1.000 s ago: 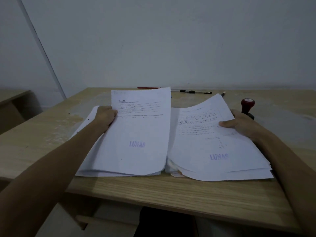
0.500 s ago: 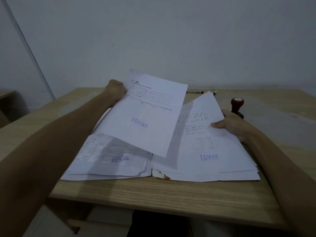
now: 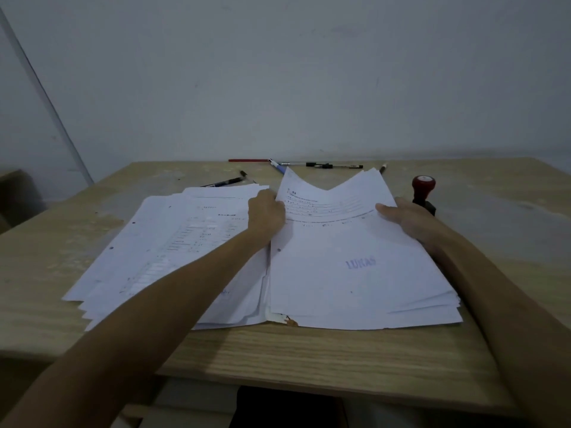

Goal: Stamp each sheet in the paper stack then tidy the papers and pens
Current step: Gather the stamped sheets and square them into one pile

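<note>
Two piles of white sheets lie side by side on the wooden table (image 3: 309, 359). The right stack (image 3: 355, 291) has a top sheet stamped "LUNAS" in blue. My left hand (image 3: 265, 214) grips that stack's upper left edge, my right hand (image 3: 408, 220) holds its upper right edge, and the far end of the sheets bows upward between them. The left pile (image 3: 173, 242) is fanned out loosely under my left forearm. A stamp with a red knob (image 3: 423, 193) stands upright just behind my right hand. Several pens (image 3: 333, 165) lie along the table's far edge.
One dark pen (image 3: 225, 182) lies behind the left pile. A red pen (image 3: 248, 160) and a blue-tipped pen (image 3: 278, 167) sit near the wall (image 3: 278, 72). A second wooden surface (image 3: 12, 196) shows at the far left.
My left hand carried the lifted stamped sheet rightward and laid it on the right stack. It now grips that stack's left edge, and the left pile is uncovered.
</note>
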